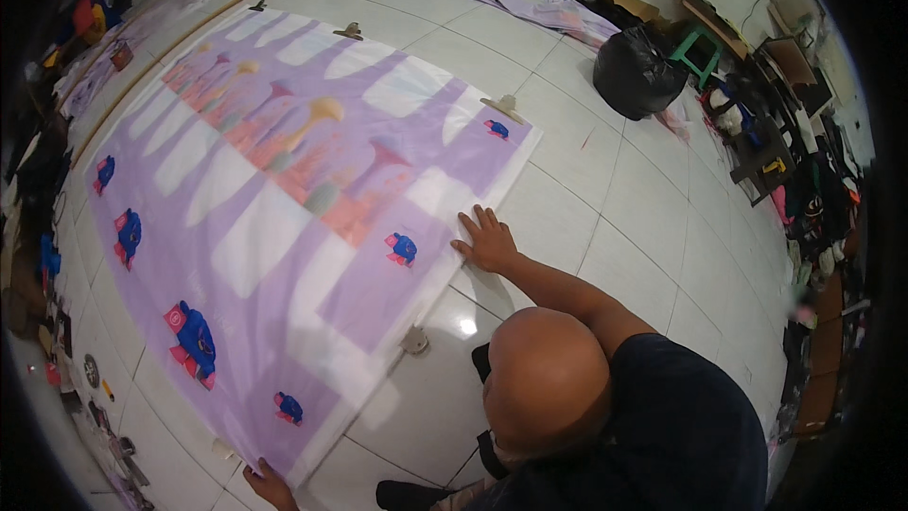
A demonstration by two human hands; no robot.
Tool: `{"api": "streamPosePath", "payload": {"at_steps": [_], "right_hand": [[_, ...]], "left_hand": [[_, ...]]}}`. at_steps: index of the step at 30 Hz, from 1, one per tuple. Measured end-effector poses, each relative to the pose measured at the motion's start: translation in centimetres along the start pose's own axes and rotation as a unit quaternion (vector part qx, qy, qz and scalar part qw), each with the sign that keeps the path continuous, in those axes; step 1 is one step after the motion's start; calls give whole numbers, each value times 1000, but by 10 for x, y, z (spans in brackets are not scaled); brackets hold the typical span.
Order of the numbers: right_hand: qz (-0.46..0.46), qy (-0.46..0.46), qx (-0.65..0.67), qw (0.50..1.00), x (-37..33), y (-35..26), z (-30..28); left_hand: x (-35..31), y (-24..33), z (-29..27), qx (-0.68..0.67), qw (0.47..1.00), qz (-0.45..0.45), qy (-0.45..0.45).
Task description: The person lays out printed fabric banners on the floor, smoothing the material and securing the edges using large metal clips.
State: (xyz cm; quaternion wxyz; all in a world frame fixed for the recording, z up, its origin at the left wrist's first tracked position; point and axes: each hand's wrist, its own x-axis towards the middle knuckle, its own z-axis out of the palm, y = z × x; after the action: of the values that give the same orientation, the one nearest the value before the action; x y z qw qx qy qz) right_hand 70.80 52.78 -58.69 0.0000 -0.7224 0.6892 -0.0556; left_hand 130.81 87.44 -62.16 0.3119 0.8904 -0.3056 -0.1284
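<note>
A wide lilac printed fabric sheet lies over the floor, with white drip shapes, mushroom-like forms and small blue-and-pink figures. My right hand rests flat on its right edge, fingers spread. At the near corner, my left hand has its fingers closed at the fabric's edge; part of that hand is cut off by the frame. Metal bulldog clips sit along the border: one clip at the far edge, another clip at the far right corner, and a clip between my hands.
A long wooden pole runs along the far left side. A bent bare knee is close at the lower right. Farther right stand a black plastic bag and a green stool. Clutter lines the walls around the tiled floor.
</note>
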Motion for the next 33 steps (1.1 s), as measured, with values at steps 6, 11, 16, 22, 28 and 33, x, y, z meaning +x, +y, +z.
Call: {"api": "streamPosePath", "payload": {"at_steps": [6,11,16,22,28,33], "right_hand": [[80,-152,67,983,24,23,-21],[100,-15,51,994,63,90,-19],[45,-105,-5,993,85,118,-2],[33,-72,20,997,73,130,13],[-63,13,33,997,67,111,9],[-65,-57,-11,996,53,104,7]], "left_hand": [[24,-45,-3,19,999,-20,38],[33,-63,7,27,999,-18,35],[36,-71,7,83,996,0,26],[22,-65,9,56,998,-14,37],[18,-42,2,107,992,-14,67],[7,-19,8,150,988,-16,44]]}}
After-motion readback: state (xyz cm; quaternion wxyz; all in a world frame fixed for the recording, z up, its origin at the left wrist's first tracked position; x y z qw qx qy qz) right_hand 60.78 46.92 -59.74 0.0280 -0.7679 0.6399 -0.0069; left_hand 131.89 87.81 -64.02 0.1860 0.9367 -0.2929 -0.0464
